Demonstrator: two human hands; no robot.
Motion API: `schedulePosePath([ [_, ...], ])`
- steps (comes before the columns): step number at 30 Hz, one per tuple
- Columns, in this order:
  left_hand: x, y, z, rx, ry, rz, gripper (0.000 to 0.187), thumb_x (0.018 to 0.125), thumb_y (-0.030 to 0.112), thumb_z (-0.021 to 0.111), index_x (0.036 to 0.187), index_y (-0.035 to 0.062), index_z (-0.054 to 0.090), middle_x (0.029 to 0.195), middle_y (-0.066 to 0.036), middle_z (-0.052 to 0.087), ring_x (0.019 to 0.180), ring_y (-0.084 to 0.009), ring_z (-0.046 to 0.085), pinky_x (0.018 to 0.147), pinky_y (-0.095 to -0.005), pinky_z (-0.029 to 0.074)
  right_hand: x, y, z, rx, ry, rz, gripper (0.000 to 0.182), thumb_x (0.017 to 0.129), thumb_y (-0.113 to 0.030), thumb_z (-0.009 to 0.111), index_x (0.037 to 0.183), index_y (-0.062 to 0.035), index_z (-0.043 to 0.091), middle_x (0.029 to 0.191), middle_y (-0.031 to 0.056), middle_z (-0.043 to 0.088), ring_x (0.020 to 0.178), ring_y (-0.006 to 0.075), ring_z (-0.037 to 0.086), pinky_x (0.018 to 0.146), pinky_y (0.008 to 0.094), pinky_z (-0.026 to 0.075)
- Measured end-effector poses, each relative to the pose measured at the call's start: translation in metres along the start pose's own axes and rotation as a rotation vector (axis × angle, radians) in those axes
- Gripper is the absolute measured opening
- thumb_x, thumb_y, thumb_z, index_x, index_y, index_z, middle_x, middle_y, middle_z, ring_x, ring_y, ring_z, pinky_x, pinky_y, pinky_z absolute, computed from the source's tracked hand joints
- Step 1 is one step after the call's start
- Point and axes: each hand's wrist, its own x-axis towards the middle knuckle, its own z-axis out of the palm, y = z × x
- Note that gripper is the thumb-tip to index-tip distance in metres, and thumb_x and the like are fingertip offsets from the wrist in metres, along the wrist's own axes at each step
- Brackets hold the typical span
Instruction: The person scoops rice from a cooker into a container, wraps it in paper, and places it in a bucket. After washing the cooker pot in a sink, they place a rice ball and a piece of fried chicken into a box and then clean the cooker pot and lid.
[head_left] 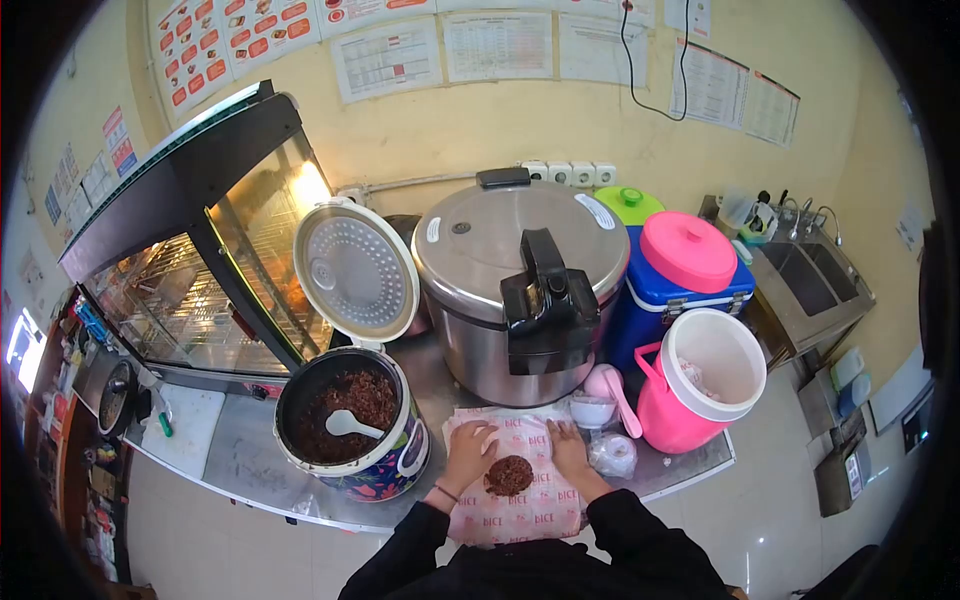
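A round mound of dark brown rice (509,476) rests on printed pink-and-white wrapping paper (505,524) on the counter in front of me. My left hand (470,452) lies on the paper's left side, fingers stretched toward its far edge. On the opposite side, my right hand (569,450) rests on the paper with its fingers extended. Neither hand holds anything. Left of the paper stands an open floral rice cooker (378,462) with brown rice (362,392) and a white rice paddle (352,424) in it.
Behind the paper stands a large steel rice cooker (478,350), lid down. To the right are a small white bowl (592,410), a pink ladle (622,402), a plastic-wrapped bundle (612,455) and an open pink cooler jug (680,425). A glass warming cabinet (165,300) occupies the left.
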Motion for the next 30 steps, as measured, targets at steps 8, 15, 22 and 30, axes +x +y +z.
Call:
schedulePosePath([
  [8, 0.048, 0.001, 0.011, 0.388, -0.435, 0.128, 0.034, 0.069, 0.029, 0.059, 0.1, 0.0163, 0.056, 0.101, -0.004, 0.056, 0.097, -0.0193, 0.05, 0.097, -0.0472, 0.018, -0.024, -0.013, -0.024, 1.072, 0.247, 0.385, 0.041, 0.068, 0.0, 0.059, 0.107, -0.0014, 0.049, 0.096, 0.0132, 0.056, 0.098, 0.0217, 0.052, 0.09, 0.0341, 0.035],
  [15, 0.008, 0.024, 0.0, 0.461, -0.664, 0.351, 0.033, 0.074, 0.035, 0.052, 0.101, 0.0163, 0.056, 0.103, -0.003, 0.057, 0.097, -0.0159, 0.052, 0.098, -0.0474, 0.017, -0.022, 0.026, -0.024, 0.551, -0.195, 0.295, 0.042, 0.057, -0.006, 0.069, 0.097, -0.0031, 0.058, 0.097, 0.0135, 0.053, 0.085, 0.022, 0.053, 0.075, 0.029, 0.043],
  [22, -0.056, 0.045, -0.009, 0.384, -0.425, 0.327, 0.057, 0.079, 0.046, 0.041, 0.12, 0.0068, 0.038, 0.127, -0.009, 0.035, 0.122, -0.0203, 0.026, 0.097, -0.0513, 0.014, -0.02, 0.042, 0.009, 0.684, -0.22, 0.501, 0.023, 0.066, -0.014, 0.061, 0.084, -0.0014, 0.061, 0.069, 0.0125, 0.06, 0.067, 0.0207, 0.059, 0.062, 0.0311, 0.047],
  [30, -0.058, 0.02, -0.006, 0.163, -0.513, 0.367, 0.052, 0.082, 0.042, 0.039, 0.118, 0.0057, 0.041, 0.123, -0.008, 0.041, 0.119, -0.021, 0.032, 0.098, -0.0507, 0.009, -0.082, -0.008, -0.093, 1.088, -1.066, 0.352, 0.036, 0.074, -0.019, 0.059, 0.099, 0.0053, 0.051, 0.094, 0.0163, 0.057, 0.081, 0.0244, 0.059, 0.067, 0.0353, 0.049],
])
